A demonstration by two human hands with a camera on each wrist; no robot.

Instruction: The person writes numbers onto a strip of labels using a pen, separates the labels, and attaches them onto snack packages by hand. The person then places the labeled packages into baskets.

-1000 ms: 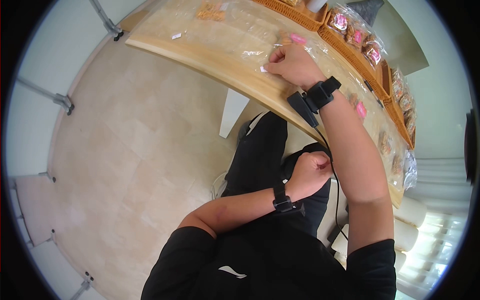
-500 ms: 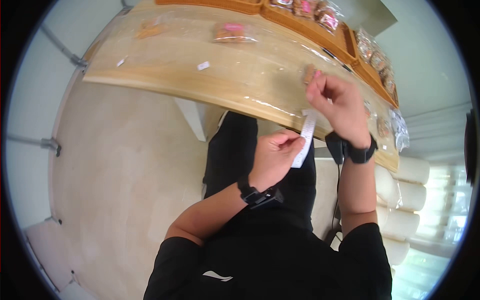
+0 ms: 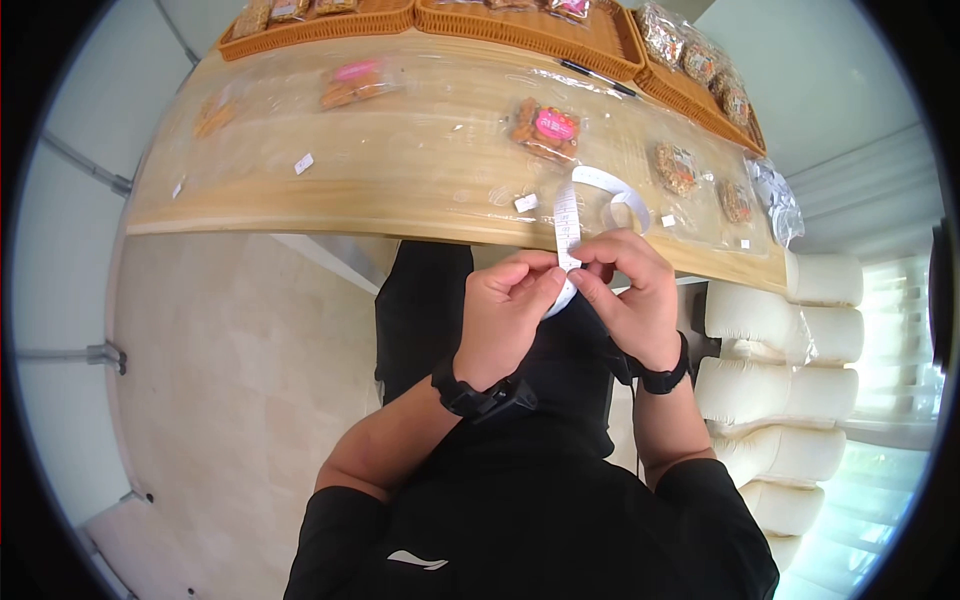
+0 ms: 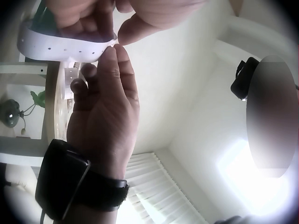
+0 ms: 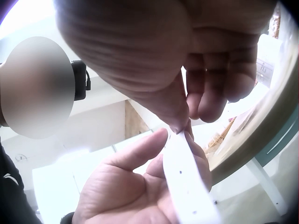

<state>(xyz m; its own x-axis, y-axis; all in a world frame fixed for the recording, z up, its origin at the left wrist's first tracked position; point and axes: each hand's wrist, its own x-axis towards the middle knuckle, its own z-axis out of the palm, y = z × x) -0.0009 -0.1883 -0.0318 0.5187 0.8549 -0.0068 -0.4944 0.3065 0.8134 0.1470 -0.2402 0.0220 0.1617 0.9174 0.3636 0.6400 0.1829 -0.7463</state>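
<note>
Both hands meet over the table's front edge at a curling white strip of labels (image 3: 566, 220). My left hand (image 3: 505, 320) pinches the strip low down with thumb and fingers. Right against those fingertips, my right hand (image 3: 640, 310) pinches the strip too. The upper part of the strip loops over the tabletop (image 3: 440, 195). In the right wrist view the strip's dotted back (image 5: 189, 182) hangs below the right thumb tip. Beyond the strip lies a clear bag of brown snacks (image 3: 545, 130) with a pink label, a small white label (image 3: 526, 203) in front of it.
Wicker trays (image 3: 590, 55) of bagged snacks line the table's back, with a black pen (image 3: 598, 78) before them. More bags lie left and right, including another pink-labelled bag (image 3: 357, 82); several small labels lie along the front. Cream padded seating (image 3: 770, 390) is at right.
My right hand has left a small label on the table and come back to the label strip. My left hand has risen from the lap with the strip. The head view has turned right.
</note>
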